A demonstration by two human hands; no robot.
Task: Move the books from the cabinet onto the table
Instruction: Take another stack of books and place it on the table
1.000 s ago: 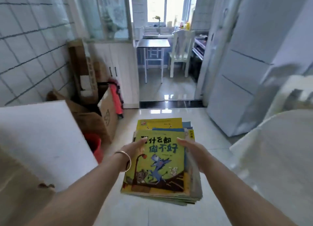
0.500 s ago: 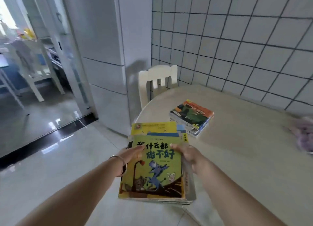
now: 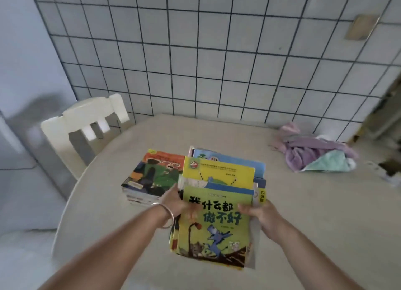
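Observation:
I hold a stack of picture books with both hands over the round beige table. The top book is yellow-green with a blue wolf on its cover. My left hand, a bracelet on its wrist, grips the stack's left edge with the thumb on top. On the right edge, my right hand grips it the same way. Another pile of books with an orange and green cover lies on the table just left of the held stack. The cabinet is out of view.
A white chair stands at the table's far left edge. A bundle of purple and teal cloth lies at the table's back right. A tiled wall runs behind the table.
The view has swung right from the floor and doorway to the table. The held stack has come over the tabletop, right next to the pile lying there. Both hands keep their grip.

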